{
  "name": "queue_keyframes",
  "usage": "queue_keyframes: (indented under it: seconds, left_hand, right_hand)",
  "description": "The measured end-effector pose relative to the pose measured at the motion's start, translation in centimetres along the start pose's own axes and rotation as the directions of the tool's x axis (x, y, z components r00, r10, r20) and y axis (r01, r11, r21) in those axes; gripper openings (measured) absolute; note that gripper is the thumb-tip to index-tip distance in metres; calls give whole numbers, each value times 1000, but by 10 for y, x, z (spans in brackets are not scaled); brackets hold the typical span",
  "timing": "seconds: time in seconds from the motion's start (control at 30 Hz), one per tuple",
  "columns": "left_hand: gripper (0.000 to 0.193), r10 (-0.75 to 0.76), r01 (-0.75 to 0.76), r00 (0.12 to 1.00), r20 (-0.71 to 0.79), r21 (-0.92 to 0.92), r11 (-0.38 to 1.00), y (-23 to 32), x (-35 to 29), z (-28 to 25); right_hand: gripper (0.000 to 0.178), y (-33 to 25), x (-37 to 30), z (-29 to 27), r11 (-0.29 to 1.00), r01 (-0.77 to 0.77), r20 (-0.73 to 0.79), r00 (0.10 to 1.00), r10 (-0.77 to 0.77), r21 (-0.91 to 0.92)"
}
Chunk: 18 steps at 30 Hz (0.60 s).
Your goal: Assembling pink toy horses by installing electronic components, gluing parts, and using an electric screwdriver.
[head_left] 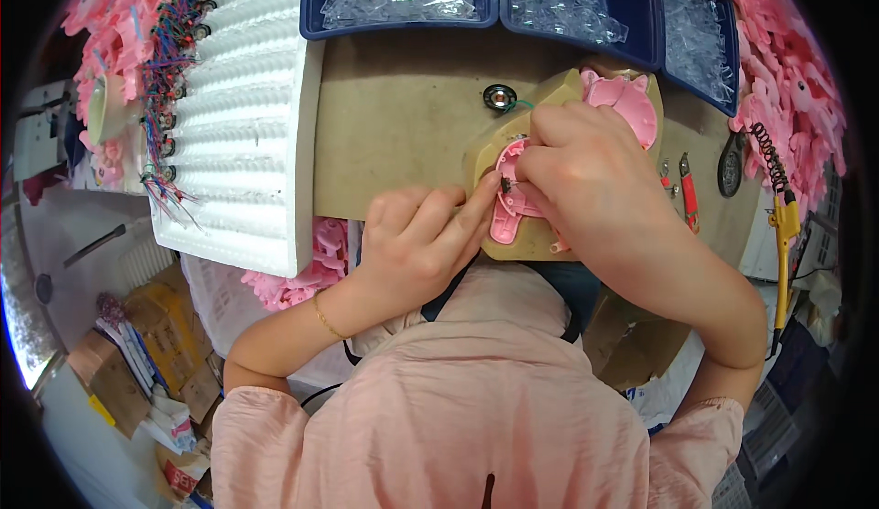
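Observation:
A pink plastic shell half (503, 227) lies in a tan holding block (531, 251) at the table's near edge. My left hand (412, 243) reaches in from the left, its index finger stretched to a small dark part (506, 183) inside the shell and its other fingers curled. From the right, my right hand (586, 161) bends over the shell with thumb and fingers pinched together near that part. What the pinch holds is hidden. A round black speaker (500, 98) with a green wire sits just beyond the block. Another pink shell piece (624, 106) rests at the block's far right.
Blue bins (403, 24) of clear plastic pieces line the back. White ridged foam (238, 97) stands left, bundled wired speakers (169, 97) along it. Red-handled cutters (689, 202) and a yellow soldering iron (784, 225) are right. Pink parts (787, 88) pile up at far right.

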<state>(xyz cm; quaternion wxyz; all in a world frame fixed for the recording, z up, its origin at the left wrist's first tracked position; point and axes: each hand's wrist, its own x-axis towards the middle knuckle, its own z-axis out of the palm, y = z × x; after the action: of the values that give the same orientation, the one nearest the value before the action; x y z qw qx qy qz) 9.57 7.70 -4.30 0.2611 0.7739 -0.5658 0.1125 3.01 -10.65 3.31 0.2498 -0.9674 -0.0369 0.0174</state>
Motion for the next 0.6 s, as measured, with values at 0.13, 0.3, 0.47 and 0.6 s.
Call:
queue_keyframes:
  seconds: [0.13,0.3,0.47,0.6]
  left_hand:
    - [42,35,-36,998,61,11,999,3,0,-4]
    - [45,1,4,995,102,-43,999,3,1,-10]
    - [49,18,-17,999,33,-32,999,0,0,-5]
    - [48,82,-86,993,87,41,995,0,2,-8]
  right_hand:
    - [11,3,0,0,1000,12,14,1000,-12,2]
    - [11,5,0,4,1000,17,21,1000,-18,10]
    - [12,6,0,4,999,23,24,999,-22,-30]
    - [10,5,3,1,999,33,47,998,-32,-24]
